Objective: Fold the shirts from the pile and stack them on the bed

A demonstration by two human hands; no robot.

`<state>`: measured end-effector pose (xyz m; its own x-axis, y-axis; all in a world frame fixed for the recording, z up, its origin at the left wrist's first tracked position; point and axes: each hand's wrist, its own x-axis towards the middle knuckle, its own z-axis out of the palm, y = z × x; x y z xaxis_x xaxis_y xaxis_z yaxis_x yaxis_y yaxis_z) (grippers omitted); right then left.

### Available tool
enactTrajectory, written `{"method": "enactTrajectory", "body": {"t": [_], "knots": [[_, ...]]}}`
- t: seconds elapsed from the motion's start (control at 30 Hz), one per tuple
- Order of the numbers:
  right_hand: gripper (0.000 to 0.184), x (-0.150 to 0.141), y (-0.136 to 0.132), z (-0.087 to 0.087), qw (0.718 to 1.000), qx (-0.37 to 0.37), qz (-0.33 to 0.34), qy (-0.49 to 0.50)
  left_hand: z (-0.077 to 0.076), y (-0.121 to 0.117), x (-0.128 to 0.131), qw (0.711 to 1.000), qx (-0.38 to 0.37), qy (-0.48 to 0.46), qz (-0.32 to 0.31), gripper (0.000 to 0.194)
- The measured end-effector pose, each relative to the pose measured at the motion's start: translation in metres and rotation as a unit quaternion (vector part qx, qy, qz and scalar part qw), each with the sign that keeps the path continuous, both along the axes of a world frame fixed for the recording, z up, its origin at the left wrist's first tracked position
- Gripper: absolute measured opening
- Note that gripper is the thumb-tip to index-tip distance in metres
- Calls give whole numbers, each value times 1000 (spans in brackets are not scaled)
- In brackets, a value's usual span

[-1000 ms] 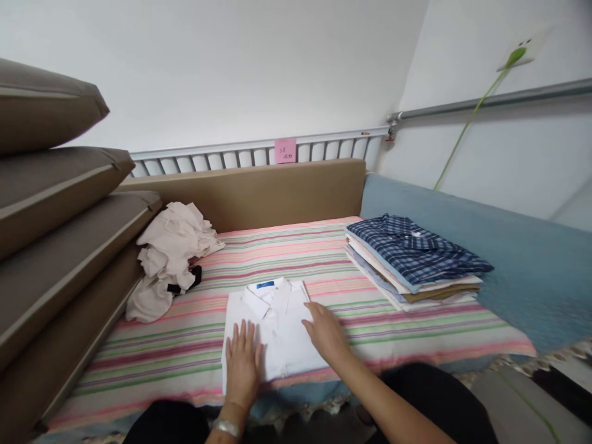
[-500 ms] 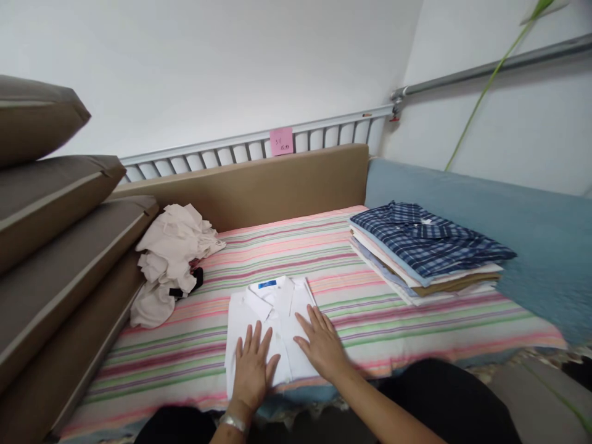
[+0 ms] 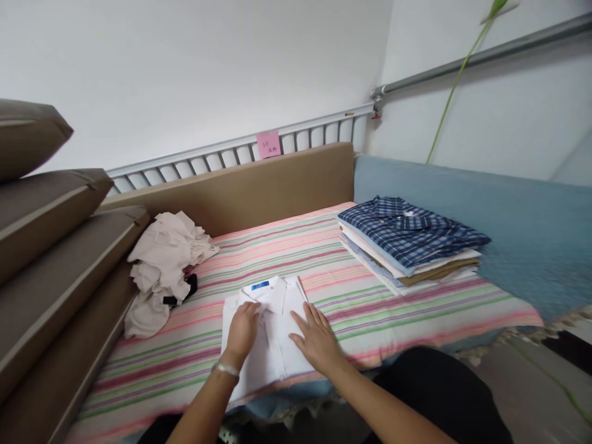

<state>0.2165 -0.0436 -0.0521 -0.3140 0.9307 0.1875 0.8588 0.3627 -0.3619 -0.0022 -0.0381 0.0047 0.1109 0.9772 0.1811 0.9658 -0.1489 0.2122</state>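
Note:
A folded white shirt (image 3: 272,345) lies on the striped cloth (image 3: 166,364) in front of me, its collar pointing away and a blue label inside the neck. My left hand (image 3: 243,330) has its fingers curled together at the left collar point, closed on the fabric there; the fingertips are partly hidden. On the right half of the shirt, my right hand (image 3: 317,339) rests flat with its fingers spread, near the side edge.
To the right sits a stack of folded clothes topped by a blue plaid shirt (image 3: 407,228). A crumpled white garment pile (image 3: 169,259) with a black item lies left, beside stacked brown cushions (image 3: 69,259). Behind stand a brown backrest (image 3: 240,197) and a radiator with a pink note (image 3: 268,143).
My left hand has moved up from lying flat on the shirt front to the collar, and its fingers have closed. My right hand stays flat. The view has shifted slightly.

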Motion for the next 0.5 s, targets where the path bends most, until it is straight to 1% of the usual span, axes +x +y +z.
{"method": "enactTrajectory", "body": {"t": [0.03,0.1,0.17,0.23,0.3,0.37,0.43,0.5], "knots": [[58,0,0,0,1000,1,0,1,7,13,5,1000,-17,7,-8,34],[58,1,0,-1,1000,7,-1,5,13,35,13,998,-54,26,-16,28],[58,1,0,-4,1000,16,-2,11,14,51,18,994,-94,49,-16,19],[58,2,1,-7,1000,21,-2,15,13,59,21,990,-119,71,-14,13],[58,2,2,-9,1000,23,-1,16,13,60,22,989,-124,84,-10,12],[58,2,2,-9,1000,24,-2,18,12,56,25,990,-107,88,-1,13],[57,2,1,-7,1000,21,-3,18,9,46,29,993,-77,83,14,19],[57,2,0,-5,1000,15,0,15,0,32,35,996,-47,74,35,29]]}}
